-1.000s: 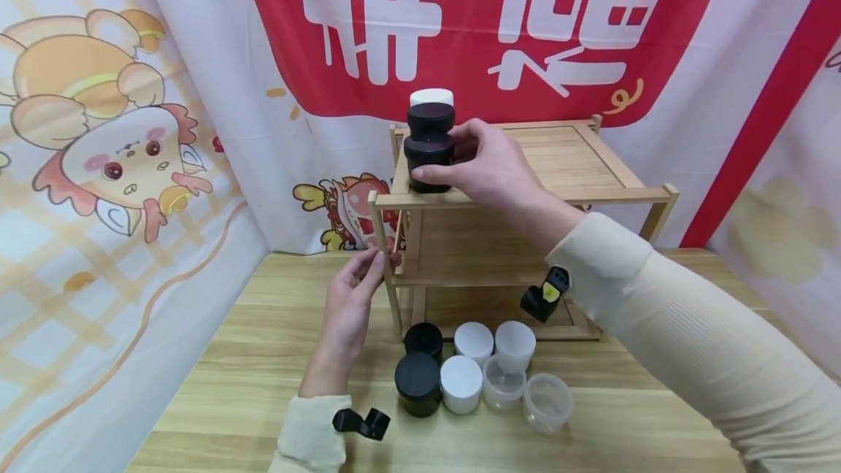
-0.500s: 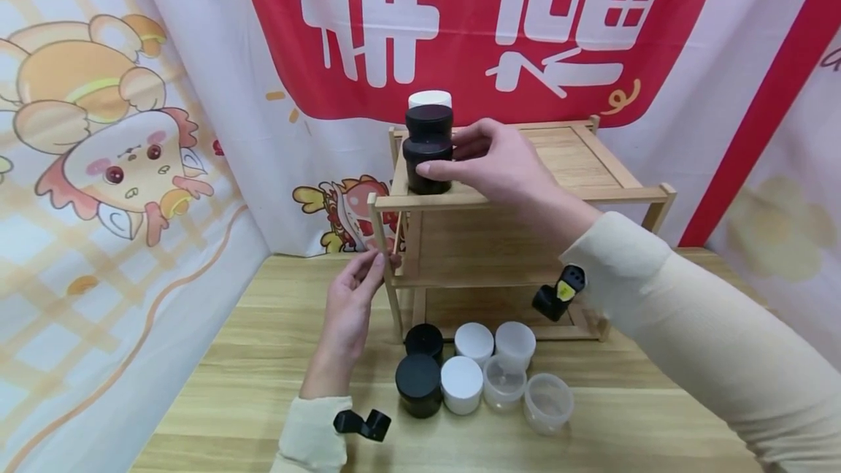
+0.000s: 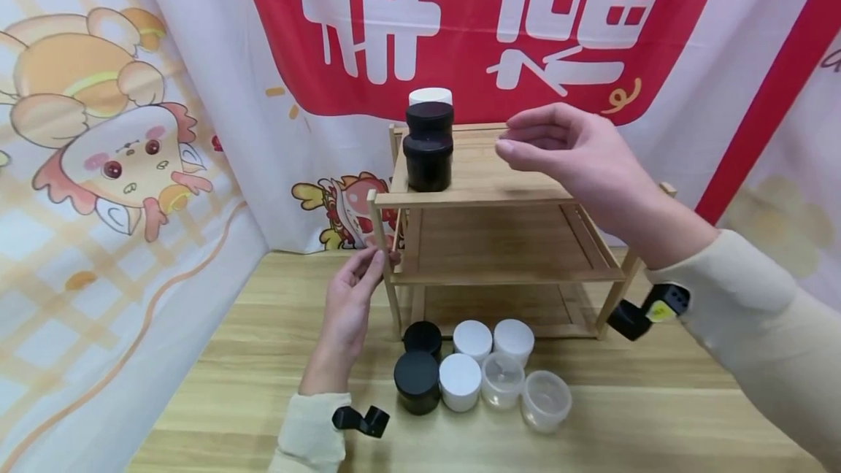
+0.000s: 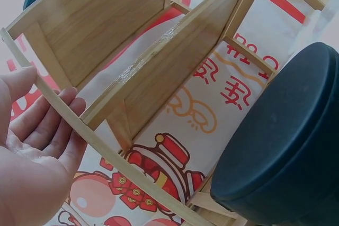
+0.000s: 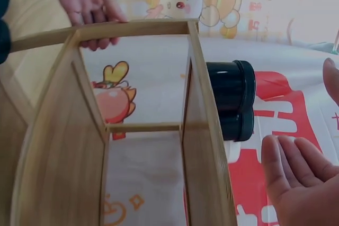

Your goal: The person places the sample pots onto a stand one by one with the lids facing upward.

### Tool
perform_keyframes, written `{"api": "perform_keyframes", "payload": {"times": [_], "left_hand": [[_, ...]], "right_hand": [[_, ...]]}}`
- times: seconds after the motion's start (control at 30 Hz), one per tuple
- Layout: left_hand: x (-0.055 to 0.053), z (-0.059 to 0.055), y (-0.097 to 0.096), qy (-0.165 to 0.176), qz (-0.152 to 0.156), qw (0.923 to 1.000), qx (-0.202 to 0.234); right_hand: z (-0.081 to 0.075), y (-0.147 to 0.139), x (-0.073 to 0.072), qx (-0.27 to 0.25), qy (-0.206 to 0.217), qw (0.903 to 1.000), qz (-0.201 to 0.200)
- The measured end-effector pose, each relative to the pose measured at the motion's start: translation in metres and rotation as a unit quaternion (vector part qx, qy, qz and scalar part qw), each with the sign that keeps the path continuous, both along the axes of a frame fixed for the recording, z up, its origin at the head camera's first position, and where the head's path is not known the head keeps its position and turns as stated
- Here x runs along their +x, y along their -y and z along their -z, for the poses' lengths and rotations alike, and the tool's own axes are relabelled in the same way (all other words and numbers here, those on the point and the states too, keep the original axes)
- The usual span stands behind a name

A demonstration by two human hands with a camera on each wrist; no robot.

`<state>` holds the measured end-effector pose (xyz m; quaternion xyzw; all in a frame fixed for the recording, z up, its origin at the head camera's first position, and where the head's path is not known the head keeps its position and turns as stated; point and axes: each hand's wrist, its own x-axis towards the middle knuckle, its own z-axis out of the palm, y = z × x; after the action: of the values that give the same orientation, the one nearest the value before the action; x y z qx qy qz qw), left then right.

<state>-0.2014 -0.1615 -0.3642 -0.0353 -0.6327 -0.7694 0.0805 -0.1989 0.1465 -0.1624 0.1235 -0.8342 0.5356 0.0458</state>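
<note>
A three-tier wooden rack (image 3: 512, 243) stands on the table. My left hand (image 3: 347, 305) holds its front left post (image 4: 70, 116), thumb on one side and fingers on the other. On the left end of the top tier, a black jar (image 3: 429, 168) stands in front of another black jar (image 3: 429, 118), and a white lid (image 3: 430, 95) shows behind them. My right hand (image 3: 581, 155) is over the right part of the top tier, apart from the jars, thumb and fingers spread with nothing between them; the right wrist view shows the same gap.
In front of the rack on the table are two black jars (image 3: 417, 383), several white-topped jars (image 3: 460, 383) and two clear tubs (image 3: 547, 401). A printed curtain (image 3: 217, 93) hangs close behind the rack and along the left side.
My right hand has let go of the front black jar and drawn back to the right. The jars on top stay in place, and my left hand keeps its hold on the post.
</note>
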Motion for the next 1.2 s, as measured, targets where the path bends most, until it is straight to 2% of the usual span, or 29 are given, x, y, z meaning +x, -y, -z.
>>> {"api": "perform_keyframes", "payload": {"times": [0.23,0.37,0.53,0.63,0.9,1.1,1.2], "left_hand": [[-0.001,-0.001,-0.001,0.003,0.0,1.0,0.0],[-0.002,0.0,-0.001,-0.001,0.0,1.0,-0.001],[-0.001,0.0,-0.001,0.004,0.002,1.0,0.0],[-0.001,0.0,-0.001,0.006,0.004,1.0,0.005],[0.0,-0.001,-0.002,0.003,0.004,0.9999,0.011],[0.001,-0.001,-0.002,0.0,0.002,1.0,0.005],[0.002,-0.001,-0.003,-0.002,0.003,1.0,0.006]], "right_hand": [[0.011,-0.027,0.012,0.006,0.004,0.9998,-0.021],[0.016,-0.042,0.018,0.031,0.007,0.999,-0.031],[0.023,-0.062,0.027,0.066,-0.01,0.997,-0.038],[0.031,-0.073,0.031,0.063,-0.027,0.9964,-0.05],[0.054,-0.092,0.035,0.021,-0.065,0.9955,-0.066],[0.081,-0.102,0.036,-0.074,-0.068,0.9862,-0.131],[0.095,-0.105,0.038,-0.103,-0.064,0.98,-0.158]]}}
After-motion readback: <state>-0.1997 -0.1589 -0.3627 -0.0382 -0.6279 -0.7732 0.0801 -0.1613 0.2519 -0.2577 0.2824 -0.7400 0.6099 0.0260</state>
